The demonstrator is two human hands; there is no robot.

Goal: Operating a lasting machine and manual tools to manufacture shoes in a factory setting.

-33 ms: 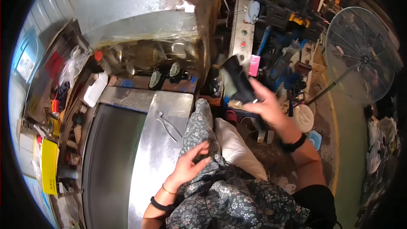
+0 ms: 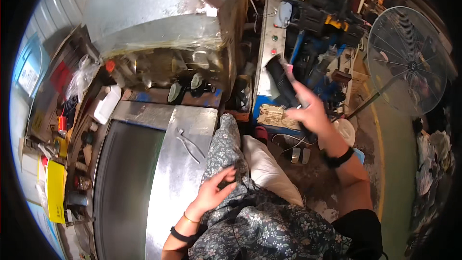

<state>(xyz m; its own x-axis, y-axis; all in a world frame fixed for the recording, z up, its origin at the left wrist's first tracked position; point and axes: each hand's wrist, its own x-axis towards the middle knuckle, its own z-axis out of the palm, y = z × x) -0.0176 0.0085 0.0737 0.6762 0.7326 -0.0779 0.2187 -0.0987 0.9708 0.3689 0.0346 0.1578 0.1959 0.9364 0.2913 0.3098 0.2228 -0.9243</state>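
Observation:
My right hand (image 2: 313,110) holds a long black object (image 2: 283,84) up over the front edge of the workbench. It is blurred, shaped like a shoe, and I cannot make out its kind for certain. My left hand (image 2: 216,190) hovers over the flowered cloth (image 2: 219,154) on my lap, fingers loosely apart and holding nothing. To its left, a pair of metal pliers (image 2: 190,145) lies on the shiny metal plate (image 2: 168,183) beside a dark conveyor belt (image 2: 127,178).
Two dark shoe-like pieces with pale tops (image 2: 175,92) sit beneath the large metal hood (image 2: 144,14). A machine (image 2: 332,14) with a button panel (image 2: 270,38) stands ahead right. At the right is a standing fan (image 2: 409,62); a shelf holding a yellow box (image 2: 56,190) lines the left.
My right hand and the black object have shifted slightly right, uncovering more of the bench's front edge. My left hand stays nearly where it was.

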